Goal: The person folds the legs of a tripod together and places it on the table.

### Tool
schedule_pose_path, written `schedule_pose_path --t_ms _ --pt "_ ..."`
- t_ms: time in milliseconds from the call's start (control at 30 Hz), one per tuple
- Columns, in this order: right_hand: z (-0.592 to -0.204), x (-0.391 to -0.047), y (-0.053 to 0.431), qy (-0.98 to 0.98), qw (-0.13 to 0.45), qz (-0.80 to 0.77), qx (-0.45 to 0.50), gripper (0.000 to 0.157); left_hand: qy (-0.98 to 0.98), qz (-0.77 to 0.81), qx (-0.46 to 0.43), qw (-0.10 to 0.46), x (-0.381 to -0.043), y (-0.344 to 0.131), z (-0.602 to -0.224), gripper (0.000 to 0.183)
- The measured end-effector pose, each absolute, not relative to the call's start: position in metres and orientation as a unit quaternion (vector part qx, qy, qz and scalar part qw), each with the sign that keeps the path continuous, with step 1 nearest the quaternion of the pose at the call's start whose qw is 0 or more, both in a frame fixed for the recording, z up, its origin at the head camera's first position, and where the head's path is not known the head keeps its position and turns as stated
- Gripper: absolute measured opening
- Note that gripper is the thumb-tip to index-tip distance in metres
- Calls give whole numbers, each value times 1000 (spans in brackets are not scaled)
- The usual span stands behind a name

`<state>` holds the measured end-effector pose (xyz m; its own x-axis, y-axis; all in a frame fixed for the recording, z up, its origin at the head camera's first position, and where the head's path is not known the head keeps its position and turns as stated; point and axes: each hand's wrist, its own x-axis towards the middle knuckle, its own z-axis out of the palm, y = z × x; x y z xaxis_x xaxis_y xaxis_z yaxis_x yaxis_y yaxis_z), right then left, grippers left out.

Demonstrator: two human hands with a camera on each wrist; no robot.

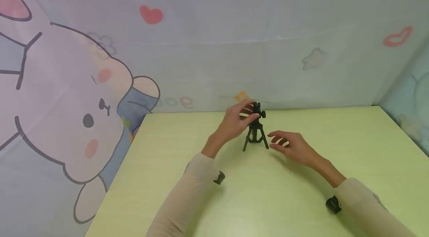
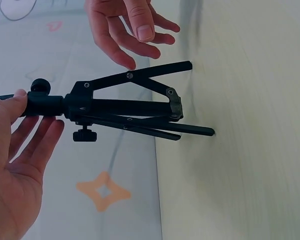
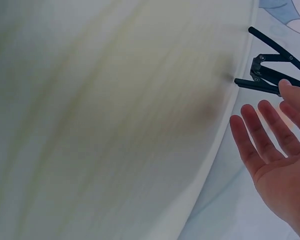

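Small black tripod with hinged, braced legs (image 1: 255,127) stood upright on the far part of the desk, about midway between left and right. Left hand (image 1: 234,121) gripped its upper post, thumb on the near side and fingers behind, beside a round black side knob (image 2: 40,85). Right hand (image 1: 291,147) held nothing: fingers loosely bent, apart, just right of the legs, not touching. Could not tell whether all 3 feet bore evenly on the surface.

Step in hand, as judged: steadying the tripod by its top. Best done with a light, vertical hold, since a sideways push up high would likely tip so narrow a stand. Free fingers were well placed to check the right leg. Clear of the knurled black lower knob (image 2: 85,135) seemed wise, as it might loosen something. Hinged braces looked able to nip a fingertip.

Surface: smooth, pale yellow-green desk (image 1: 234,199), soft shadows under the arms. Behind it, a creased, pale printed cloth (image 1: 234,13): large white cartoon rabbit (image 1: 60,103) at left, red heart (image 1: 151,15) high up, 4-pointed orange star (image 2: 92,188) low behind the tripod. Beige sleeves (image 1: 191,181) covered both forearms.
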<state>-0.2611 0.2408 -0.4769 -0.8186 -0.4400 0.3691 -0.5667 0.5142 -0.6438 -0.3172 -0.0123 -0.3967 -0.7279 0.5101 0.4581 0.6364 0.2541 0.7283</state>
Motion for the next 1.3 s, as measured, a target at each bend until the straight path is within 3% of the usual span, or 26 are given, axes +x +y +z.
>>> schedule_pose_path --t_ms 633,1100,1300 --pt "-469 -261 246 -871 45 374 313 40 -806 -444 -386 66 -322 -20 -401 41" --pt "-472 -263 243 -868 67 384 310 38 -789 -495 -354 80 -315 -37 -415 35" --pt "-473 -264 242 -865 81 388 308 38 -792 -500 -345 55 -311 -46 -427 32"
